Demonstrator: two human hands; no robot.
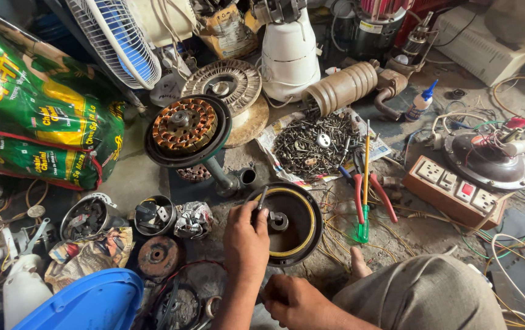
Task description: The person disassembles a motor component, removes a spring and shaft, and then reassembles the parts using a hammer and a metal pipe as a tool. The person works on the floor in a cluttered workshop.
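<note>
A round black motor cover (302,235) with a yellowish inner ring and a metal hub (278,220) lies open side up on the floor in front of me. My left hand (247,239) rests over its left rim, shut on a thin dark tool (262,198) that points up and away. Below the cover's near edge, my right hand (296,300) is curled into a fist close to the floor; nothing shows in it. My knee in grey cloth (421,293) is at the lower right.
A stator with copper windings (186,125) on a shaft lies beyond the cover. A heap of screws on newspaper (314,143), red-handled pliers (372,195), a green screwdriver (364,223), a socket board (455,189), loose wires, a green sack (36,116) and a blue lid (88,302) crowd the floor.
</note>
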